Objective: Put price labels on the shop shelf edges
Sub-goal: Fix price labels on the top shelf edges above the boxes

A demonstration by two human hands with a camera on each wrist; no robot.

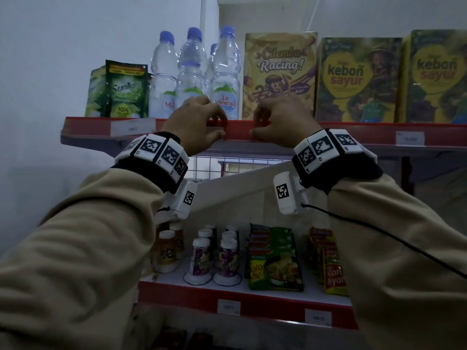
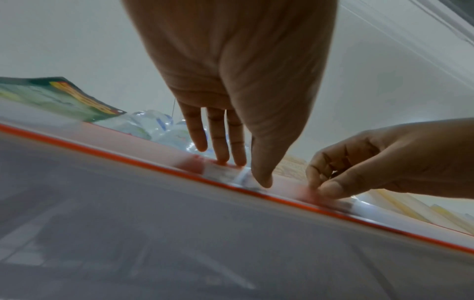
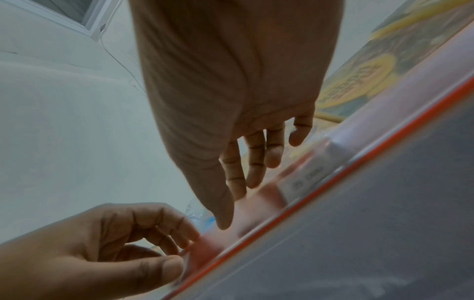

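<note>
— Up at 12 o'clock on the top shelf edge (image 1: 353,131), what are the hands doing?

— Both sit on the red strip, side by side. The left hand (image 1: 197,122) has its fingers on top and its thumb below, so it pinches the strip. The right hand (image 1: 280,120) does the same, just at 3 o'clock of it.

— Why hold it like that?

— I think they push a label (image 2: 225,172) into the strip, so it stays flat and does not slip out.

— Where is the label?

— From the left wrist I see a small pale slip in the strip, under the left fingers (image 2: 220,142). It is blurry. I cannot read it.

— What does it look like?

— White, thin, like paper behind clear plastic.

— Are there more?

— Yes. One white tag (image 1: 133,127) sits at 9 o'clock of the hands, under the soap packs (image 1: 123,92). One more (image 1: 410,138) is at 3 o'clock, under the boxes (image 1: 356,79). Two are on the low shelf edge (image 1: 177,298) at 6 o'clock.

— What is behind the hands?

— Water bottles (image 1: 225,72).
</note>
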